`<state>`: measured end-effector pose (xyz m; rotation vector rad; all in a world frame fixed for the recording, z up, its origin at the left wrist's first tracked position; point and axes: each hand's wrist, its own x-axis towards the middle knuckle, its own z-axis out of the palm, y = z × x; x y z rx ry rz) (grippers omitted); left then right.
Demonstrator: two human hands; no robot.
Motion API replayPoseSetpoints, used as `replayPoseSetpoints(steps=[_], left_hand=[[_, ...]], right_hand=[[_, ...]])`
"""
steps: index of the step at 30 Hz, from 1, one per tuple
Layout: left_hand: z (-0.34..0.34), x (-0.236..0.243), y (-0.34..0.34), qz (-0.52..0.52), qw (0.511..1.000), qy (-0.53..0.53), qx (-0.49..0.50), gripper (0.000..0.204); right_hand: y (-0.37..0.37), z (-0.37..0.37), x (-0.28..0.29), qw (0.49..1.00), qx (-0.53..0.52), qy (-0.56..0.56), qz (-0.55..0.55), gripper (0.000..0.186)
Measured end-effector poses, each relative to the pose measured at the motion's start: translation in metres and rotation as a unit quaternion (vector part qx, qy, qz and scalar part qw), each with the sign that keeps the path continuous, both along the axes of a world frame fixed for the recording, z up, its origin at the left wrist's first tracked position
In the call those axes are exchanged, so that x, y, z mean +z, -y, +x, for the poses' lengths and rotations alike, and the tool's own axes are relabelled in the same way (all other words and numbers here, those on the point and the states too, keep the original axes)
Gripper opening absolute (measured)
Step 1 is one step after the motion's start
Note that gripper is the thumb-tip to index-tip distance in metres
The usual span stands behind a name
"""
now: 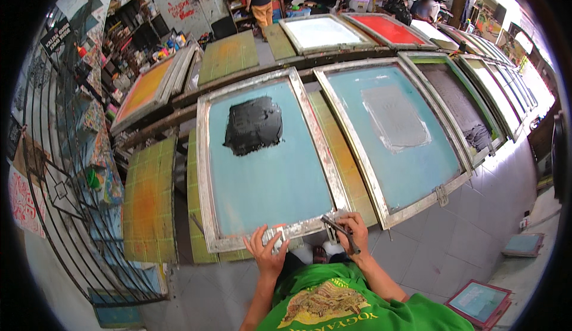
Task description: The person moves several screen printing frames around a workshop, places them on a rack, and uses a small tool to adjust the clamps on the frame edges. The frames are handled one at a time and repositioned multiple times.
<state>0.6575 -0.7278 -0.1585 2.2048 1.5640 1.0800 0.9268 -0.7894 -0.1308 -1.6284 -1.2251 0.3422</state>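
In front of me lies a wooden-framed printing screen [274,182] with blue-green mesh and a patch of black ink [254,125] on its upper part. My left hand [269,258] is at its near edge, thumb and fingers around a small metal clamp [278,236]. Part of that clamp is hidden by the fingers. Close to the frame's near right corner, my right hand [356,234] grips a dark metal bar-shaped hand tool [345,236], which slants across the fingers. Its exact kind is unclear. Beneath the screen shows a yellow-green board [195,188].
A second blue-green screen [405,176] with a grey patch lies to the right, a metal hinge [441,195] on its edge. Further screens run along the tables. Left stand a tilted green-orange board [149,200] and black metal railings [65,191]. Someone in orange trousers [262,15] stands far back.
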Motion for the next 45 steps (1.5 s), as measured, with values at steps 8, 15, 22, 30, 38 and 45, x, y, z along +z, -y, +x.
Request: replayPoseSetpoints(steps=[8, 15, 22, 30, 38, 45], left_hand=[[-0.003, -0.003, 0.003, -0.017, 0.999, 0.036, 0.022, 0.017], [0.007, 0.006, 0.002, -0.018, 0.998, 0.029, 0.057, 0.031], [0.068, 0.053, 0.010, -0.002, 0.988, 0.083, -0.132, 0.024], [0.130, 0.041, -0.008, 0.007, 0.963, 0.027, -0.267, 0.022], [0.136, 0.022, -0.024, -0.014, 0.952, -0.019, -0.307, 0.021], [0.132, 0.023, -0.038, -0.023, 0.937, -0.036, -0.347, 0.016]], right_hand=[[-0.003, 0.006, -0.004, 0.999, 0.005, -0.002, 0.040, 0.017], [0.006, 0.014, -0.023, 0.976, 0.041, -0.203, -0.064, 0.029], [0.002, 0.003, -0.020, 0.967, 0.015, -0.245, -0.061, 0.023], [0.001, 0.004, -0.005, 0.983, -0.105, -0.152, -0.020, 0.019], [0.024, -0.003, -0.011, 0.975, -0.144, -0.147, -0.088, 0.034], [0.045, -0.014, 0.004, 0.959, -0.071, -0.251, -0.110, 0.033]])
